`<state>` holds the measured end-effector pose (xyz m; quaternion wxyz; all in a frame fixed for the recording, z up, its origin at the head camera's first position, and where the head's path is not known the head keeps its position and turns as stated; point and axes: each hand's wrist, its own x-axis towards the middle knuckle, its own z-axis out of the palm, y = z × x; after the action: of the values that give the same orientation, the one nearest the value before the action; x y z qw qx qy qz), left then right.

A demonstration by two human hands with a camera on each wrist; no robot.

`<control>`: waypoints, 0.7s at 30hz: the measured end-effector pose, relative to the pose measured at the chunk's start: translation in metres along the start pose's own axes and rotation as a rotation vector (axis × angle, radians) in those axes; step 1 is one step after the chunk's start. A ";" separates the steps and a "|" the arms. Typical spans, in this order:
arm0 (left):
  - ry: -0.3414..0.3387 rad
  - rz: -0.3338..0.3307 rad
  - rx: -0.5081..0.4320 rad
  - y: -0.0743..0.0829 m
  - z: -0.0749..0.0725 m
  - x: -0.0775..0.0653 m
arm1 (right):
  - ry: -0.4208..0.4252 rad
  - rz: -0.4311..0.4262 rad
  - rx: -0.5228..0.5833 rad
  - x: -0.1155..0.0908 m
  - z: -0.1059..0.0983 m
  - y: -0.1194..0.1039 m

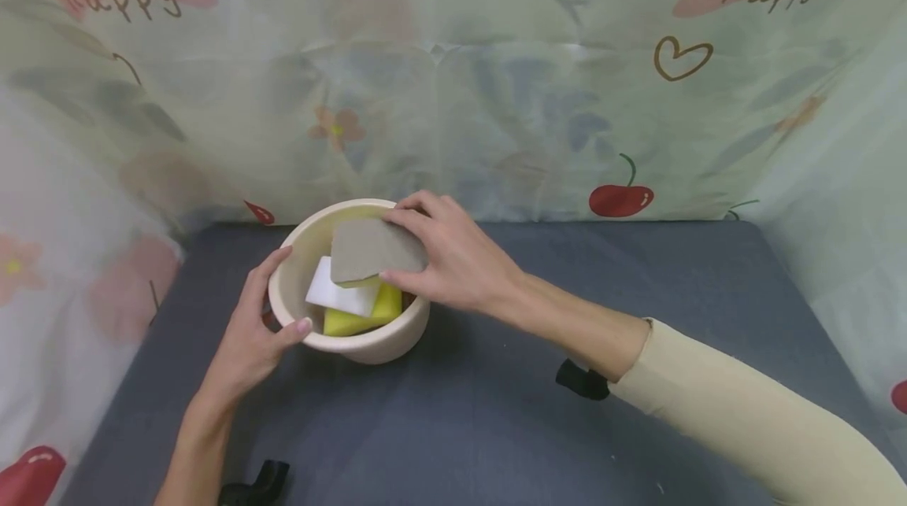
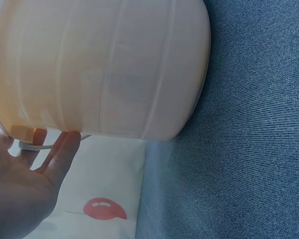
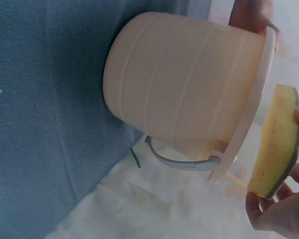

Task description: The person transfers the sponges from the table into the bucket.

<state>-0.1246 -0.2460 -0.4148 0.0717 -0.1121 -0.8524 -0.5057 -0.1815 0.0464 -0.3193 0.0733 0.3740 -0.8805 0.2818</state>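
Observation:
A cream plastic bucket (image 1: 383, 350) stands upright at the back left of the dark table. My left hand (image 1: 255, 329) grips its left rim, thumb over the edge nearest me. Over the bucket's mouth, my right hand (image 1: 460, 264) pinches a sponge (image 1: 370, 250) between thumb and fingers. That sponge has a grey scouring side facing up; in the right wrist view its yellow foam (image 3: 276, 142) shows, just above the rim. Inside the bucket lie a white block (image 1: 338, 293) and a bright yellow piece (image 1: 361, 320), partly hidden beneath the held sponge.
A grey bail handle (image 3: 184, 163) hangs on the bucket's far side. The dark blue-grey cloth table (image 1: 510, 419) meets a printed curtain (image 1: 496, 128) at the back and sides. Black pieces show beside the right forearm (image 1: 583, 380) and the left forearm (image 1: 258, 484).

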 end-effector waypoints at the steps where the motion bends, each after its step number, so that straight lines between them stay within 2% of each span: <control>1: -0.002 -0.001 0.002 0.000 0.000 0.000 | 0.005 -0.001 -0.003 0.003 0.001 0.000; 5: -0.007 -0.011 0.004 0.000 0.000 0.001 | 0.004 -0.005 -0.014 0.014 0.006 -0.001; 21: -0.003 0.009 -0.022 0.001 0.001 0.001 | -0.032 0.078 -0.014 0.043 0.030 -0.003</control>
<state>-0.1248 -0.2447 -0.4139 0.0714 -0.1173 -0.8464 -0.5145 -0.2077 0.0016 -0.3279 0.0510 0.3435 -0.8973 0.2724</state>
